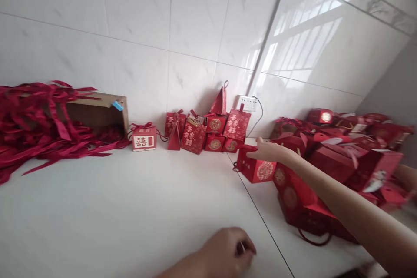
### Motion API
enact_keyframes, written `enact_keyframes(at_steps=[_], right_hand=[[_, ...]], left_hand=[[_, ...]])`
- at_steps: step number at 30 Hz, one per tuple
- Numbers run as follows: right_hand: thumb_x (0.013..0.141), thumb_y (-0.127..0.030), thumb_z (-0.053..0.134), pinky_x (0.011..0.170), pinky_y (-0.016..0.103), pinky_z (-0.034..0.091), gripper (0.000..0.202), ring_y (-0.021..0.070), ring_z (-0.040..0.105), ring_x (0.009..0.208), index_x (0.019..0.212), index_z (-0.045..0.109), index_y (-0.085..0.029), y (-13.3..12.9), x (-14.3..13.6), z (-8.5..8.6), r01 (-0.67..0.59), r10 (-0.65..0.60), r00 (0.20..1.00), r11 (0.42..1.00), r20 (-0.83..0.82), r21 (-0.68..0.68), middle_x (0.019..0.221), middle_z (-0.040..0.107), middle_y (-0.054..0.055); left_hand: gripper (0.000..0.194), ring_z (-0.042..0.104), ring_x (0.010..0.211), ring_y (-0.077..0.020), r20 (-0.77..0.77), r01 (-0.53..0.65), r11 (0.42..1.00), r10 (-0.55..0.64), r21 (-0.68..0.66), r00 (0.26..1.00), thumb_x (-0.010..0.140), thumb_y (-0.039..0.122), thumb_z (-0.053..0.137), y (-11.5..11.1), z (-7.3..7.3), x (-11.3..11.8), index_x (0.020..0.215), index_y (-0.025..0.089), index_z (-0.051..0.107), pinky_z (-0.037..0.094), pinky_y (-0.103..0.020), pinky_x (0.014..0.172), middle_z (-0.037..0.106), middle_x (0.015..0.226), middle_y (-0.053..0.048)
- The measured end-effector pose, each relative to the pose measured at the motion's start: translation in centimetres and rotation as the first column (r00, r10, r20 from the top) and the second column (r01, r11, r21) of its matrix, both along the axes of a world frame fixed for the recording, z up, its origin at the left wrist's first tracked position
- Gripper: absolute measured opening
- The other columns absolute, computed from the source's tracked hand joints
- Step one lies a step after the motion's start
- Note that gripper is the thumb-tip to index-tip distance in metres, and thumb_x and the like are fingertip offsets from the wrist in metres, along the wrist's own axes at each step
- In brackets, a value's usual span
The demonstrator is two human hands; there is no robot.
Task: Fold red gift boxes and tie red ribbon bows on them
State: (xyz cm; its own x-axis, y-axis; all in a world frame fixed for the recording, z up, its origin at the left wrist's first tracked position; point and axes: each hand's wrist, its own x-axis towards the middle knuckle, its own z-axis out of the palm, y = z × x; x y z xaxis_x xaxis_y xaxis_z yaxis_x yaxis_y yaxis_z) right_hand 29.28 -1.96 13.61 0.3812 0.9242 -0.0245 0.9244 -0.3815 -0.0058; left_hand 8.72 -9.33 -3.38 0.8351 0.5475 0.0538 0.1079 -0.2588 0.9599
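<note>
My right hand [272,151] reaches in from the right and grips the top of a red gift box [254,167], which has a gold round emblem and a dark cord at its left side. The box is slightly tilted, at the left edge of a pile of red boxes. My left hand [231,249] is low over the white table, with its fingers curled and thumb and forefinger together. Nothing shows between them, and the hand is slightly blurred.
Red gift boxes and bags [332,160] are heaped at the right, where part of another person's hand [407,176] shows. Several small red boxes [215,124] stand by the wall socket [246,103]. A double-happiness box [144,139] stands beside a carton [125,117] spilling red ribbons [55,126].
</note>
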Motion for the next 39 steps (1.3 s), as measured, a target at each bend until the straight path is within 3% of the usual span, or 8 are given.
enact_keyframes(at_steps=[2,5,9,13,18,25,33,39], right_hand=[[0.07,-0.051,0.058,0.07,0.033,0.048,0.078,0.0251,0.064,0.084,0.135,0.035,-0.015,-4.1,-2.0,0.9,-0.281,0.271,0.957,0.955,-0.104,-0.097,0.098,0.064,0.012],[0.058,-0.042,0.072,0.074,0.034,0.05,0.091,0.0263,0.062,0.091,0.137,0.032,-0.022,-9.8,-4.9,0.8,-0.691,0.664,0.721,0.708,-0.196,-0.144,0.109,0.059,0.01],[0.059,-0.027,0.076,0.088,0.034,0.047,0.093,0.0267,0.054,0.112,0.139,0.029,-0.028,-13.2,-6.4,-1.8,-0.897,0.88,0.443,0.437,-0.171,-0.069,0.128,0.05,0.011],[0.078,-0.02,0.06,0.086,0.039,0.048,0.073,0.0301,0.048,0.12,0.141,0.023,-0.019,-12.9,-5.4,-4.2,-0.726,0.728,0.684,0.675,0.041,0.133,0.142,0.033,0.019],[0.09,-0.03,0.04,0.075,0.04,0.05,0.05,0.0277,0.064,0.091,0.136,0.03,-0.011,-12.9,-4.5,-4.9,-0.458,0.476,0.851,0.879,-0.22,0.131,0.108,0.062,0.017],[0.09,-0.054,0.036,0.075,0.033,0.05,0.058,0.0181,0.064,0.083,0.135,0.028,-0.019,-13.5,-3.8,-5.4,-0.463,0.434,0.582,0.872,-0.688,0.158,0.102,0.065,0.009],[0.061,-0.047,0.073,0.087,0.043,0.048,0.092,0.031,0.051,0.112,0.133,0.025,-0.016,-13.0,-3.4,-6.8,-0.544,0.629,0.702,0.777,-0.335,0.317,0.136,0.032,0.022],[0.062,-0.034,0.074,0.09,0.045,0.046,0.093,0.0328,0.048,0.114,0.136,0.022,-0.012,-12.9,-3.7,-7.4,-0.625,0.717,0.671,0.683,-0.188,0.376,0.123,0.043,0.02]], left_hand=[[0.016,0.047,0.056,-0.0107,0.156,-0.24,0.945,0.277,-0.222,0.948,0.079,0.029,0.044,0.4,1.3,-0.3,0.074,0.017,0.053,0.039,-0.023,0.055,0.052,0.063,0.001],[0.028,0.037,0.052,-0.01,0.378,-0.57,0.705,0.708,-0.421,0.597,0.084,0.034,0.036,2.0,2.5,-1.0,0.06,0.019,0.038,0.035,-0.023,0.052,0.037,0.055,0.004],[0.022,0.04,0.057,-0.0104,0.47,-0.615,0.669,0.738,-0.416,0.485,0.082,0.032,0.043,4.2,2.8,-2.3,0.064,0.019,0.042,0.036,-0.022,0.055,0.039,0.061,0.003],[0.034,0.052,0.103,-0.0184,0.429,-0.483,0.858,0.509,-0.178,0.746,0.083,0.043,0.046,4.0,2.8,-2.2,0.106,0.019,0.052,0.043,-0.028,0.086,0.056,0.109,-0.005],[0.06,0.039,0.127,-0.0241,0.323,-0.347,0.925,0.379,-0.153,0.867,0.083,0.044,0.051,2.5,3.0,-1.9,0.133,0.022,0.028,0.039,-0.035,0.099,0.036,0.141,-0.009],[0.068,0.043,0.124,-0.028,0.283,-0.23,0.964,0.259,-0.131,0.924,0.086,0.043,0.044,1.4,3.4,-2.2,0.14,0.023,0.008,0.044,-0.041,0.096,0.035,0.14,-0.014],[0.08,0.034,0.13,-0.033,0.276,-0.256,0.955,0.208,0.152,0.938,0.07,0.033,0.069,1.8,3.5,-2.1,0.135,0.023,0.025,0.043,-0.045,0.098,0.034,0.14,-0.013],[0.056,0.04,0.125,-0.0277,0.318,-0.333,0.927,0.268,0.174,0.91,0.077,0.037,0.059,1.7,3.8,-2.1,0.126,0.022,0.035,0.042,-0.041,0.096,0.032,0.14,-0.012]])
